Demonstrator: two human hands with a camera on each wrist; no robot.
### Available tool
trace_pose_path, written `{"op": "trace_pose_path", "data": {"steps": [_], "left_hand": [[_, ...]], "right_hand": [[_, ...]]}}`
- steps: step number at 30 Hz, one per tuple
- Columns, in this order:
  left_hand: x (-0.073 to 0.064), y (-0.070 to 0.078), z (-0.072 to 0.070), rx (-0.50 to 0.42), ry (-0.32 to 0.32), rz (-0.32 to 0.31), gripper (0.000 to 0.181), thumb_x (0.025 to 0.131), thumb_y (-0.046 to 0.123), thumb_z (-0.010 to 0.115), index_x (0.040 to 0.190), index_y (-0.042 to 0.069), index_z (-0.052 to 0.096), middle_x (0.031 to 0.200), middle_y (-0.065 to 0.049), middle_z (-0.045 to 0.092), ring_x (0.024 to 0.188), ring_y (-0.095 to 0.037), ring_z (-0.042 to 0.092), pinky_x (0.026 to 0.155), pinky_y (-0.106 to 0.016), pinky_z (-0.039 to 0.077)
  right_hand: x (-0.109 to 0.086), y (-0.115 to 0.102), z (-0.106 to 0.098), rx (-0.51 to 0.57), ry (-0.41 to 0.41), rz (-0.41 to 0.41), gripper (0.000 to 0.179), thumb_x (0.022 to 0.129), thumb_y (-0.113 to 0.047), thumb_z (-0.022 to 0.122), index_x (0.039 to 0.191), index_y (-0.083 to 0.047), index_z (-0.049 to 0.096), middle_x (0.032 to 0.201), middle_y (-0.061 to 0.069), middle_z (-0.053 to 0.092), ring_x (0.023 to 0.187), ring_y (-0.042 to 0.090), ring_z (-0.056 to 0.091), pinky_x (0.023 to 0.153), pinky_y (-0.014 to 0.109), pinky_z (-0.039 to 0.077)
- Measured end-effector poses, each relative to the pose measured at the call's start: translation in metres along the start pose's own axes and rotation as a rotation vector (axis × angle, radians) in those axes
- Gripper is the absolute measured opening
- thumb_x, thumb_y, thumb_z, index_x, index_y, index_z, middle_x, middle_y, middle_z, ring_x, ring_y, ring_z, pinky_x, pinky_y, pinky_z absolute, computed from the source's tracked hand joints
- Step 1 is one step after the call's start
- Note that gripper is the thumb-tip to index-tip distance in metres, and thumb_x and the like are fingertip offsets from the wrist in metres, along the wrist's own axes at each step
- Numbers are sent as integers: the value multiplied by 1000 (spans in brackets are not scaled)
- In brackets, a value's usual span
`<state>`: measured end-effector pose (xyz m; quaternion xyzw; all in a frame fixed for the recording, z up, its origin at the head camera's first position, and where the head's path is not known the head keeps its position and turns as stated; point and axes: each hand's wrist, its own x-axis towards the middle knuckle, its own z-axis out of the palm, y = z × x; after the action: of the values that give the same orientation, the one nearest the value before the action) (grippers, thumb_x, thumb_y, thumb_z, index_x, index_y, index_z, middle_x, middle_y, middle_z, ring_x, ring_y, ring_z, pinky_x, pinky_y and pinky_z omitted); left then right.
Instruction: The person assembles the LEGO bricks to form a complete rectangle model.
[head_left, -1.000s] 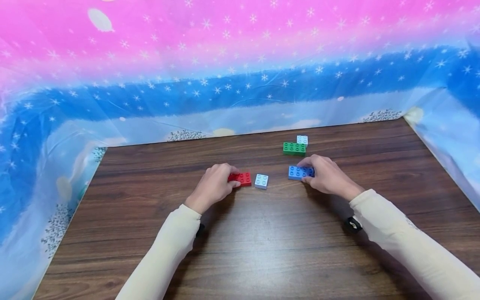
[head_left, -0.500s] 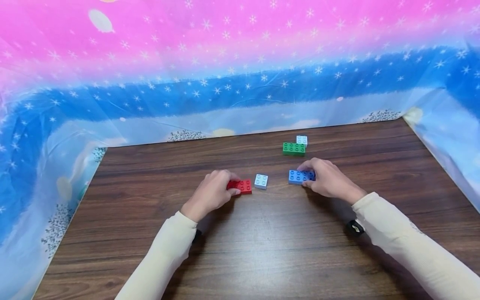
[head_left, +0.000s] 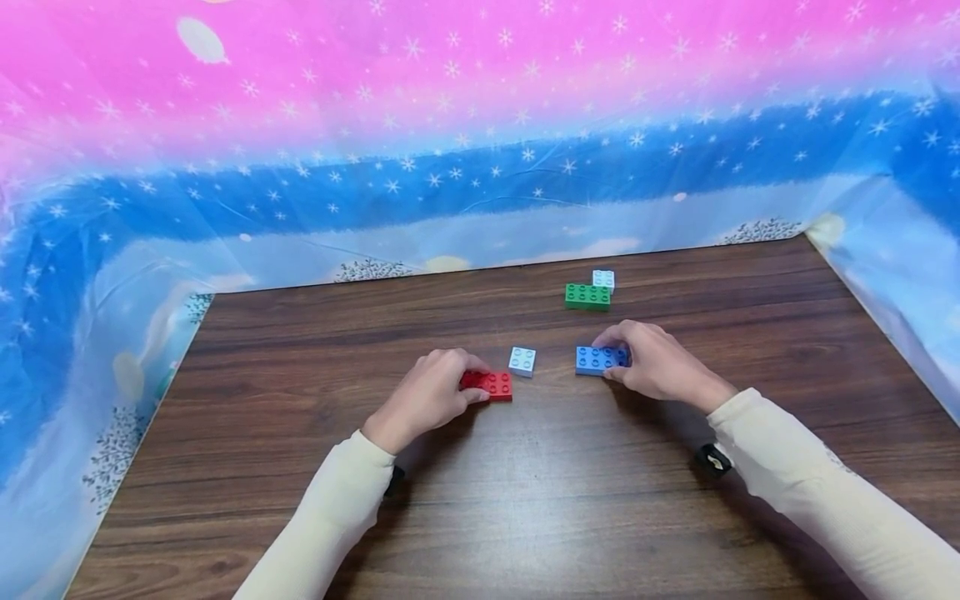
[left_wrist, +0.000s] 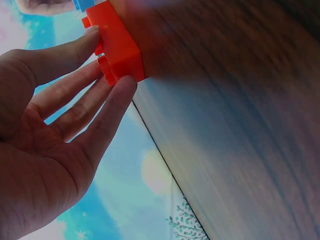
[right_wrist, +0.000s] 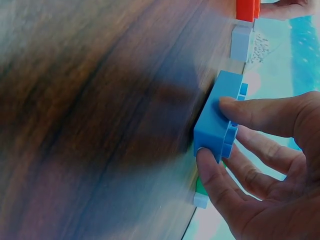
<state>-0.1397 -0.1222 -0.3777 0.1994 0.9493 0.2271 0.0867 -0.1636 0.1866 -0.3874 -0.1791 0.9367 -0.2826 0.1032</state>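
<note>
My left hand [head_left: 429,393] pinches a red toy building brick [head_left: 498,386] between thumb and fingers, studs facing up. In the left wrist view the thumb lies on the near side of the red brick [left_wrist: 117,42]. My right hand [head_left: 660,360] grips a blue eight-stud brick [head_left: 592,360] by its right end. The right wrist view shows the thumb on the long side of the blue brick [right_wrist: 217,117] and a fingertip at its end. Between the hands a small white four-stud brick [head_left: 522,361] sits on the table, just behind the red brick's right end.
A green eight-stud brick [head_left: 587,297] lies behind the blue one, with a second white brick [head_left: 603,279] right behind it. The dark wood table [head_left: 300,467] is bordered at the back and sides by a pink and blue snowflake cloth [head_left: 480,175].
The red brick has come nearer to me with my left hand, then slightly right. My right hand has drawn the blue brick slightly nearer. The white and green bricks stay put.
</note>
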Motion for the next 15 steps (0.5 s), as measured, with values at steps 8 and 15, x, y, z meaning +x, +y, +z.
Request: {"op": "trace_pose_path", "data": {"steps": [8,15], "left_hand": [[1,6,6,-11,-15,33,26,91,16,78,115,7,76,113,-7,73,106,-22,67,90,-41,53],[4,13,9,-24,-16,66,25,91,16,78,116,8,77,112,-7,73,106,-22,67,90,-42,53]], "right_hand": [[-2,-3,3,8,-11,-16,34,89,-3,76,122,-1,69,118,17,66,101,27,60,88,50,51],[-4,-5,4,6,-22,-32,34,89,-3,77,121,-1,70,118,17,65,103,28,61,90,51,52]]}}
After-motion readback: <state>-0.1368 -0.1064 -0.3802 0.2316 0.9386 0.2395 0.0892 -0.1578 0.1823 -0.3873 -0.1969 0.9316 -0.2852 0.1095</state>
